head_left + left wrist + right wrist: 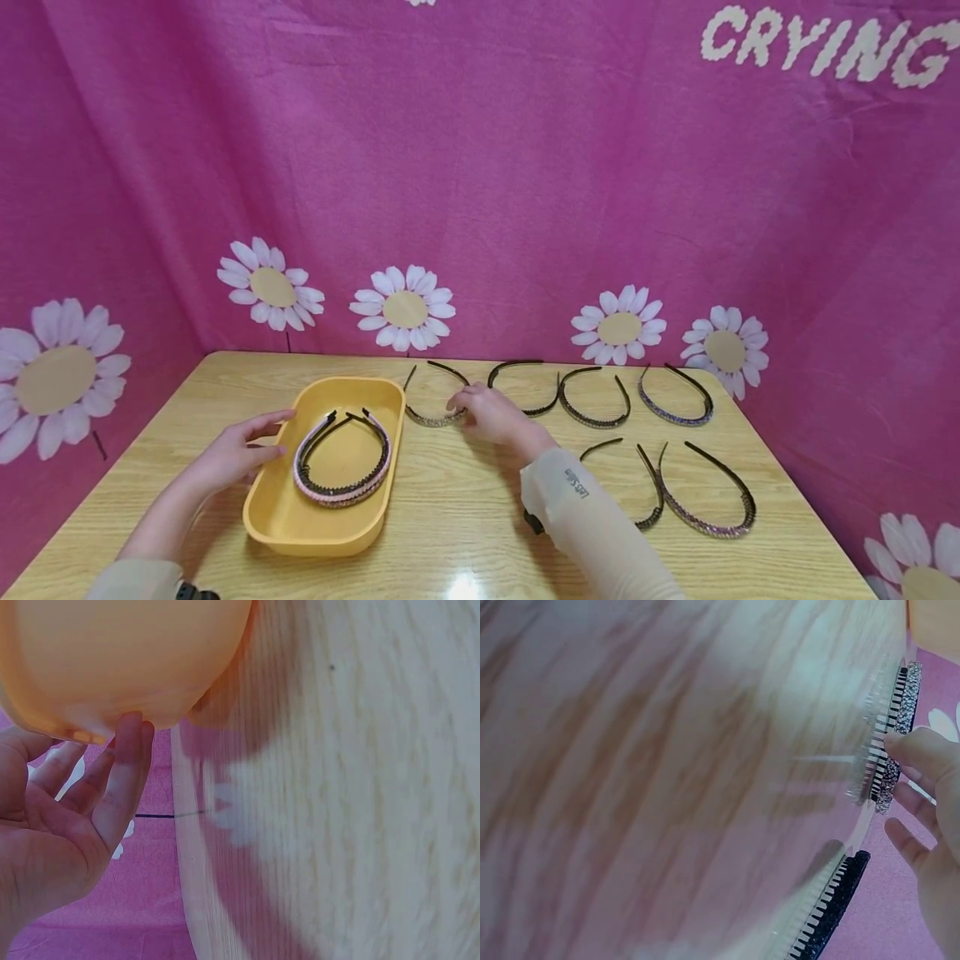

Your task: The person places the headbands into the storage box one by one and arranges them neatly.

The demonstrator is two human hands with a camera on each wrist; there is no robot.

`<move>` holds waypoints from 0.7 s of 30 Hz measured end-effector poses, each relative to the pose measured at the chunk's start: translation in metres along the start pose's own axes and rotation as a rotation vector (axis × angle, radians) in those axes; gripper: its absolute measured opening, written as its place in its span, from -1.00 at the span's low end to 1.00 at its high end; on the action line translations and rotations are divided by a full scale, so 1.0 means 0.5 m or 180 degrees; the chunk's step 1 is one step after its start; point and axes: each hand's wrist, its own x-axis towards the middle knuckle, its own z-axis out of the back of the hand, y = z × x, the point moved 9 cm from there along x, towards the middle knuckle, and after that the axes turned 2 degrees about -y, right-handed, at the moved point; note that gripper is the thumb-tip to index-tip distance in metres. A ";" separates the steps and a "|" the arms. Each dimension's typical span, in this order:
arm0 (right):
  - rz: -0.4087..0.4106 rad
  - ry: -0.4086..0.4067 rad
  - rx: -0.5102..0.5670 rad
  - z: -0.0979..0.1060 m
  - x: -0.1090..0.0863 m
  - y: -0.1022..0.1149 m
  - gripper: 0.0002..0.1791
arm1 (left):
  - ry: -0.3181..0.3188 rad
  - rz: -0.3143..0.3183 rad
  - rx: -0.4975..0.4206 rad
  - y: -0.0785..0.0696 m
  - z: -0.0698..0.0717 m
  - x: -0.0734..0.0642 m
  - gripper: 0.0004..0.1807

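Observation:
My left hand (228,454) is at the left rim of a yellow plastic tray (283,523), its fingers fairly straight. In the left wrist view its fingertips (129,727) touch the tray's outer wall (135,660). A pink headband (327,498) is stacked with dark toothed ones inside the tray. Right of the tray, my right hand (489,412) pinches the front band of a headband with silver stones (429,421), which rests on the table. The right wrist view shows the thumb on the studded headband (909,694), teeth visible along it, fingers behind.
Along the back of the wooden table (457,508) lie a black headband (510,365), a dark one (588,419) and a blue-stoned one (678,418). Nearer are a purple-stoned headband (712,528) and a black one (654,515) partly behind my right sleeve. A pink flowered cloth (510,208) hangs behind.

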 end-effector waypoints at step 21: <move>0.0329 0.0074 -0.0145 -0.002 -0.016 0.027 -0.78 | 0.0007 -0.0023 -0.0004 -0.001 0.001 0.001 -0.35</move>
